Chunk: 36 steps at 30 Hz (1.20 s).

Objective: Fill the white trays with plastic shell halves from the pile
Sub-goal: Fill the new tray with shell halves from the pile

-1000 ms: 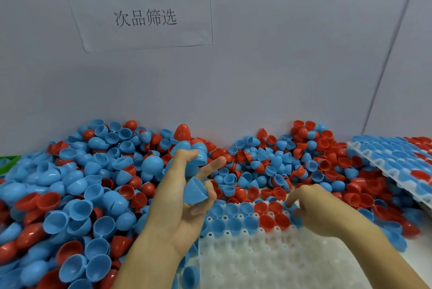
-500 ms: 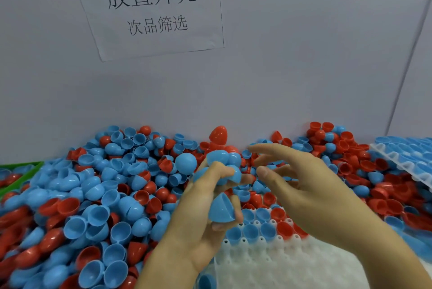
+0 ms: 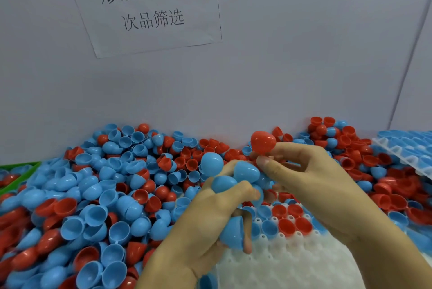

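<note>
A deep pile of blue and red shell halves (image 3: 112, 195) lies against the wall. My left hand (image 3: 198, 225) grips several blue shell halves (image 3: 245, 171), with one more blue half (image 3: 231, 232) held under its lower fingers. My right hand (image 3: 311, 181) meets it from the right and pinches a red shell half (image 3: 263, 142) between thumb and forefinger, just above the blue ones. Under both hands lies a white tray (image 3: 285, 265). Its far rows hold red and blue halves (image 3: 287, 225); its near cells are bare.
A second tray (image 3: 402, 148) full of blue halves leans at the right edge. A green bin (image 3: 21, 171) shows at the far left. A grey wall with a paper sign (image 3: 149, 5) closes off the back.
My right hand has lifted off the tray's far row and come up to my left hand, where it now pinches the red half. My left hand has risen slightly with its blue halves.
</note>
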{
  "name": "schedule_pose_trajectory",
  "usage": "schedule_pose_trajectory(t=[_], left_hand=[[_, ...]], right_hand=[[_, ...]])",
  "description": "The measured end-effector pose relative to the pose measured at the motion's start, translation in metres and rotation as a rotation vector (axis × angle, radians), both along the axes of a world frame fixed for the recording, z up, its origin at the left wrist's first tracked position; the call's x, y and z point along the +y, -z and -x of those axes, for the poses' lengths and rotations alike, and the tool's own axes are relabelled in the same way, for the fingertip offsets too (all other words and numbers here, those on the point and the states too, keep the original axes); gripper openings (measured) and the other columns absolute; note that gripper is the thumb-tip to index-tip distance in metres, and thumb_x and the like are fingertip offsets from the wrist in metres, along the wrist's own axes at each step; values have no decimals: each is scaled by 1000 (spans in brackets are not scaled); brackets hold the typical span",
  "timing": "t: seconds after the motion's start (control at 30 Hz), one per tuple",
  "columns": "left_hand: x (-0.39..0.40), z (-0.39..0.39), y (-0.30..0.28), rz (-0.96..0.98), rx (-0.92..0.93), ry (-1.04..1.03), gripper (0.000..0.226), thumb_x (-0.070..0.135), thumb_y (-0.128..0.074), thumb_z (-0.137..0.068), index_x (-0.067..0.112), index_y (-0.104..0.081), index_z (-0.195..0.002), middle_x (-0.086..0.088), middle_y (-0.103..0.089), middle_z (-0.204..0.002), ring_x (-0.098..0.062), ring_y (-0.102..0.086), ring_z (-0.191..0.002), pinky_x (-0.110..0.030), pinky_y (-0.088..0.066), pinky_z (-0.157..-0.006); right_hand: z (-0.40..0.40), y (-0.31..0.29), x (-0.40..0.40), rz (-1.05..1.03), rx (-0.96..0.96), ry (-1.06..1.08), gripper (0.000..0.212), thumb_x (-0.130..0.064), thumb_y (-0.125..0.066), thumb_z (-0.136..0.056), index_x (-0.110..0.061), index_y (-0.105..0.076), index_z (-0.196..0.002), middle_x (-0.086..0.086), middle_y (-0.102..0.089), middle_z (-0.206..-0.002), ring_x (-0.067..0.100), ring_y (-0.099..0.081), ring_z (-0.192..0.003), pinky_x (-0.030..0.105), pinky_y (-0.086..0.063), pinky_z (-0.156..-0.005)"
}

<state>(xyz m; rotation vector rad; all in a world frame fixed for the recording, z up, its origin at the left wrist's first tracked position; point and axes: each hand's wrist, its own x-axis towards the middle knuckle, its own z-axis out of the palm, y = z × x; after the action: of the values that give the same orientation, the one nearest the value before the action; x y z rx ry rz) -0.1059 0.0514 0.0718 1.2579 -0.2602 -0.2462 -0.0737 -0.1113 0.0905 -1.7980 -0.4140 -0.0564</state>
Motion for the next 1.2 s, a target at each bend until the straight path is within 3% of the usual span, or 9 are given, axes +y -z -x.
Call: schedule_pose_trajectory(t=[0.13, 0.27, 0.43, 0.6, 0.7, 0.83, 0.9, 1.13, 1.2], left_hand=[[-3, -3, 4, 50, 11, -49, 49, 14, -63, -73, -2, -59, -119, -24, -64, -120, -16, -42, -34, -23, -43, -39], [-9, -9, 3, 76, -3, -114, 32, 12, -60, -69, 19, -76, -96, -24, -70, -104, -19, -45, -31, -23, -44, -37], [-10, -4, 1, 72, -13, -221, 34, 8, -61, -76, 13, -72, -108, -34, -60, -113, -16, -48, -37, -25, -47, -40], [-2, 1, 0, -142, -92, -386, 40, -6, -53, -88, 26, -76, -97, -17, -72, -100, -14, -55, -45, -25, -48, -43], [2, 10, -4, -294, -189, -416, 36, 6, -63, -84, 39, -74, -94, -2, -74, -89, -11, -61, -56, -25, -52, -54], [4, 23, -3, -375, -205, -456, 38, 22, -60, -71, 38, -72, -102, 0, -74, -94, -19, -57, -62, -35, -57, -63], [4, 22, -3, -378, -201, -467, 30, 18, -65, -79, 36, -72, -102, -1, -73, -92, -19, -56, -60, -39, -57, -66], [11, 18, -2, -364, -167, -420, 37, 3, -59, -88, 36, -73, -96, 8, -61, -57, -9, -58, -50, -26, -53, -62], [11, 17, -2, -357, -160, -404, 37, 3, -57, -89, 36, -74, -94, 6, -59, -56, -9, -55, -51, -31, -58, -66]], right_hand=[[1, 0, 0, -109, -8, -31, 12, -35, -70, -83, -33, -78, -91, -9, -77, -95, 6, -73, -88, 20, -56, -74], [-2, 2, 3, -169, -42, -21, 11, -30, -74, -78, -31, -79, -87, -6, -77, -88, 8, -74, -81, 8, -52, -66], [0, -1, 0, -28, -146, -79, 18, -25, -72, -85, -40, -78, -92, -11, -77, -87, 5, -73, -82, 10, -53, -70], [2, -1, -8, 248, -95, -132, 40, -12, -52, -101, -45, -72, -111, -13, -76, -99, 27, -73, -93, 45, -60, -84], [5, -6, -11, 216, -10, -166, 41, -6, -48, -100, -36, -76, -105, -12, -77, -96, 7, -73, -93, 30, -58, -90], [10, -10, -14, 256, 64, -277, 43, -1, -43, -99, -27, -77, -106, -8, -77, -98, 11, -73, -97, 23, -55, -91], [10, -10, -14, 249, 93, -303, 42, 0, -42, -98, -23, -77, -107, -7, -77, -98, 9, -72, -98, 21, -53, -93], [13, -12, -17, 171, 135, -352, 56, 5, -35, -99, -32, -77, -98, -7, -77, -98, 7, -72, -98, 14, -53, -86], [13, -11, -18, 182, 136, -336, 44, -1, -42, -100, -30, -75, -105, -8, -77, -101, 7, -71, -99, 17, -54, -89]])
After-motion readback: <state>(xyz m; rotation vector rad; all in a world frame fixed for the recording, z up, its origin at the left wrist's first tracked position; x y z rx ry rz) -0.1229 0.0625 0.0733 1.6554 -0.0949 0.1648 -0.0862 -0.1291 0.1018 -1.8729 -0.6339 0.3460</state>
